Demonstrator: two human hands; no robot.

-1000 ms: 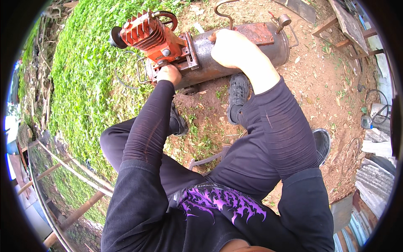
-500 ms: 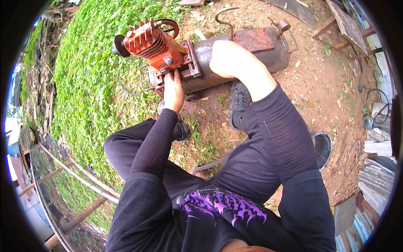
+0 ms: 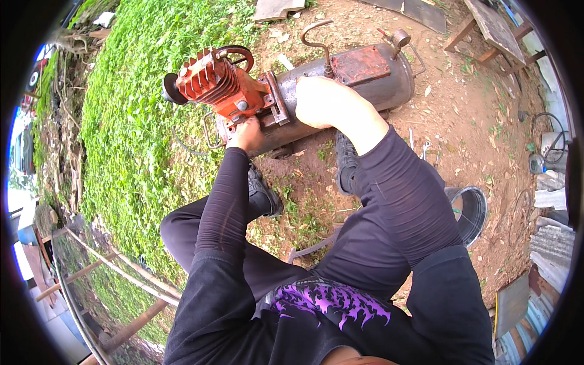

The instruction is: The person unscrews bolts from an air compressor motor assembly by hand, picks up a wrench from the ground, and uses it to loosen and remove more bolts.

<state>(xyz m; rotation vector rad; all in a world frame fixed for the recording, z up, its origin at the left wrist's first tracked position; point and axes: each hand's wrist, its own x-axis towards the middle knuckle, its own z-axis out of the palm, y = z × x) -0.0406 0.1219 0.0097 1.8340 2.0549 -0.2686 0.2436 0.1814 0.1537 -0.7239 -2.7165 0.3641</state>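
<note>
On brown soil (image 3: 453, 118) by weeds (image 3: 140, 115) sits a compressor (image 3: 288, 88), left hand (image 3: 246, 134) and right hand (image 3: 322, 102) at it; grips I cannot tell.

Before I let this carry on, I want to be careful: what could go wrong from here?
The left hand is right at the base of the orange pump; its fingers might get pinched if the pump shifts. The right hand is close to the bent pipe and, if it slips, could knock against it.
</note>
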